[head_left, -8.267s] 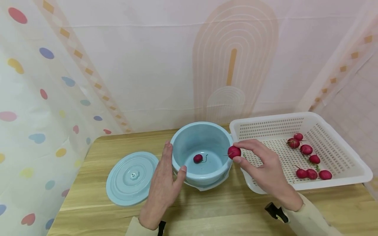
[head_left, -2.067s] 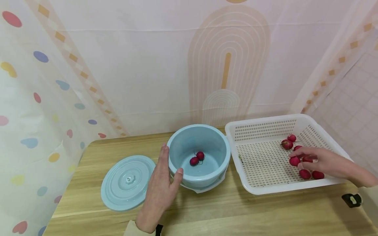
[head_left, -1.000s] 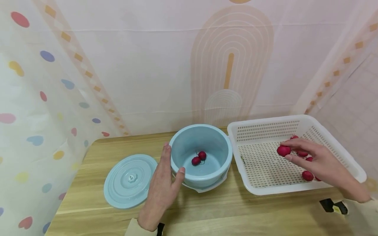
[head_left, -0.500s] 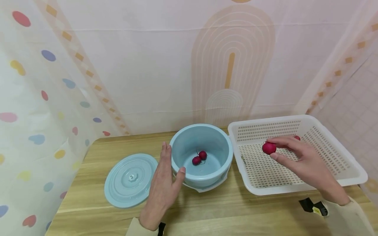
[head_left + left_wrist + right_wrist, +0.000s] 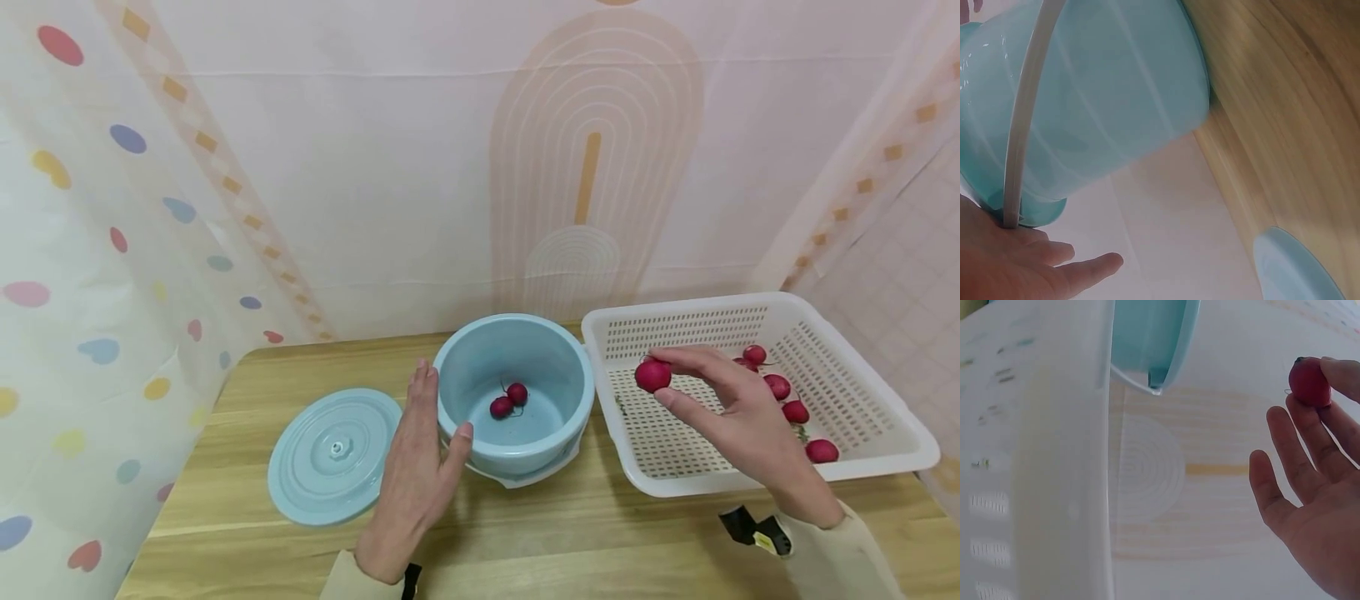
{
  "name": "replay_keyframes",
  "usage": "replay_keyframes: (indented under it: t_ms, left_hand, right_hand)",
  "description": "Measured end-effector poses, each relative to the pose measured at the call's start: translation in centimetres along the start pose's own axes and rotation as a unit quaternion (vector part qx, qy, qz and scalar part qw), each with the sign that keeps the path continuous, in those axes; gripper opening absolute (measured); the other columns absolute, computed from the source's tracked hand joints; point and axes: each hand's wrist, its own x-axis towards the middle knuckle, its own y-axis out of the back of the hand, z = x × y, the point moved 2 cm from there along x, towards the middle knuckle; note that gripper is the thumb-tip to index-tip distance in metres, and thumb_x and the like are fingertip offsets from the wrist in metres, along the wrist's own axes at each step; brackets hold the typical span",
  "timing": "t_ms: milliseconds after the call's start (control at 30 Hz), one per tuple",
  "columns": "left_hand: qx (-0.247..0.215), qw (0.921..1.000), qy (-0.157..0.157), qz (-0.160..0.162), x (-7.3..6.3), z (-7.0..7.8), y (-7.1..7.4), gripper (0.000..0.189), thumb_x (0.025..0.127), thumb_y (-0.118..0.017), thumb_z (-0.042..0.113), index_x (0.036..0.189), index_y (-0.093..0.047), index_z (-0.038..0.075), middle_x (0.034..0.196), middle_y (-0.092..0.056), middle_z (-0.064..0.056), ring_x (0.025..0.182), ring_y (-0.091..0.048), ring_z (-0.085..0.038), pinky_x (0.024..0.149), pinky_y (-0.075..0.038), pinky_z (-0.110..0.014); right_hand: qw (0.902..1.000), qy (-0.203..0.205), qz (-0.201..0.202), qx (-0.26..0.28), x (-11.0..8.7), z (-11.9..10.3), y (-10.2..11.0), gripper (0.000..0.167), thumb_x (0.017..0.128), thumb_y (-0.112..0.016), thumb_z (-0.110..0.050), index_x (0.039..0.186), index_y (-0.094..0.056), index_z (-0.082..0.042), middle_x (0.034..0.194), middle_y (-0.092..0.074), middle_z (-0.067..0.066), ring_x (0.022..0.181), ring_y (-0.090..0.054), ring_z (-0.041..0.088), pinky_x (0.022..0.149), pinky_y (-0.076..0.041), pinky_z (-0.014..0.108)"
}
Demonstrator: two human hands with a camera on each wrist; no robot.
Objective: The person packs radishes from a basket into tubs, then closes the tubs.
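Observation:
A red radish (image 5: 652, 375) is pinched between the thumb and fingertips of my right hand (image 5: 731, 417), above the left part of the white basket (image 5: 675, 485). The right wrist view shows the same radish (image 5: 1310, 382) at the fingertips, the other fingers spread. My left hand (image 5: 420, 475) rests against the left side of the light blue bucket (image 5: 517, 452), its fingers straight. Two radishes (image 5: 509, 401) lie on the bucket's floor. In the left wrist view, the bucket's pale handle (image 5: 1025, 106) hangs down its side, near the fingers.
Several radishes (image 5: 795, 412) lie in the basket's right half, some partly hidden by my right hand. A round blue lid (image 5: 335, 457) lies on the wooden table (image 5: 525, 542) left of the bucket. A patterned curtain (image 5: 390, 183) hangs behind.
My right hand has picked a radish from the basket's right side, lifted it and carried it left towards the bucket. Earlier, a second radish came into the bucket. The left hand stays put.

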Motion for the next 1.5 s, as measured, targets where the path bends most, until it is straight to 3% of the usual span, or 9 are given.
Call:
replay_keyframes:
  t_ms: [200, 600, 1167, 1500]
  left_hand:
    - [0.003, 0.9999, -0.013, 0.009, 0.1, 0.0, -0.1, 0.074, 0.107, -0.050, 0.036, 0.164, -0.020, 0.001, 0.172, -0.015, -0.013, 0.158, -0.015, -0.031, 0.123, -0.025, -0.055]
    - [0.011, 0.9998, -0.011, 0.013, 0.1, 0.0, -0.1, 0.070, 0.108, -0.047, 0.034, 0.164, -0.022, 0.001, 0.172, -0.016, -0.012, 0.158, -0.016, -0.031, 0.123, -0.025, -0.055]
    - [0.011, 0.9998, -0.006, 0.016, 0.1, 0.0, -0.2, 0.070, 0.107, -0.049, 0.032, 0.163, -0.022, -0.001, 0.171, -0.019, -0.013, 0.157, -0.018, -0.031, 0.122, -0.027, -0.055]
    - [0.011, 0.9998, -0.006, 0.017, 0.0, 0.1, -0.1, 0.070, 0.106, -0.050, 0.030, 0.163, -0.023, -0.002, 0.171, -0.019, -0.013, 0.157, -0.021, -0.033, 0.122, -0.028, -0.055]
  right_hand:
    - [0.9996, 0.011, 0.025, -0.011, 0.5, -0.6, -1.4, 0.054, 0.081, -0.075, 0.019, 0.130, -0.069, -0.001, 0.125, -0.070, -0.004, 0.119, -0.063, 0.007, 0.105, -0.046, 0.019]
    - [0.9971, 0.015, 0.036, -0.066, 1.2, -0.8, -4.2, 0.052, 0.081, -0.081, 0.008, 0.129, -0.072, -0.009, 0.124, -0.072, 0.001, 0.120, -0.062, 0.005, 0.105, -0.045, 0.018]
    - [0.9918, 0.058, 0.004, -0.114, 1.8, -0.6, -7.8, 0.050, 0.083, -0.083, -0.001, 0.129, -0.071, -0.013, 0.128, -0.071, 0.001, 0.121, -0.065, 0.023, 0.109, -0.042, 0.017]
    - [0.9913, 0.033, 0.000, -0.128, 1.8, 0.0, -9.1, 0.040, 0.085, -0.085, -0.011, 0.123, -0.074, -0.011, 0.126, -0.072, 0.002, 0.125, -0.062, 0.025, 0.102, -0.052, 0.048]
